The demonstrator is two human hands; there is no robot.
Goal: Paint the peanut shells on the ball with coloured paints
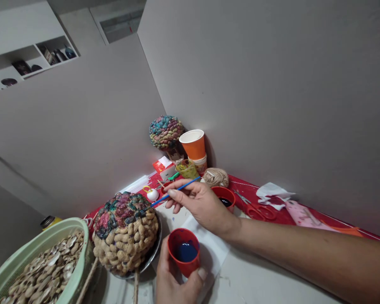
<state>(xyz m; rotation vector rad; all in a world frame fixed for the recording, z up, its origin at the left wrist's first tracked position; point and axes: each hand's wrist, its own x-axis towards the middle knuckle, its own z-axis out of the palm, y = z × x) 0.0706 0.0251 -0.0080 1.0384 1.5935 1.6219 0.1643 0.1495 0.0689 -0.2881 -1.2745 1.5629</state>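
My right hand (193, 202) pinches a thin blue brush (177, 188), whose tip meets the upper right side of a ball covered in peanut shells (126, 245). The ball's top is painted pink, green and dark blue, while its lower part is plain shell; it rests in a metal bowl (156, 247). Low in the view, my left hand (177, 283) is wrapped round a red cup (183, 270) with dark blue liquid inside.
At left stands a green basket (82, 261) of shells. Behind are a colourful shell ball (166, 133), an orange cup (194, 147), twine (215, 177), another red cup (223, 195) and red scissors (261, 212). Grey panels (256, 84) rise behind the table.
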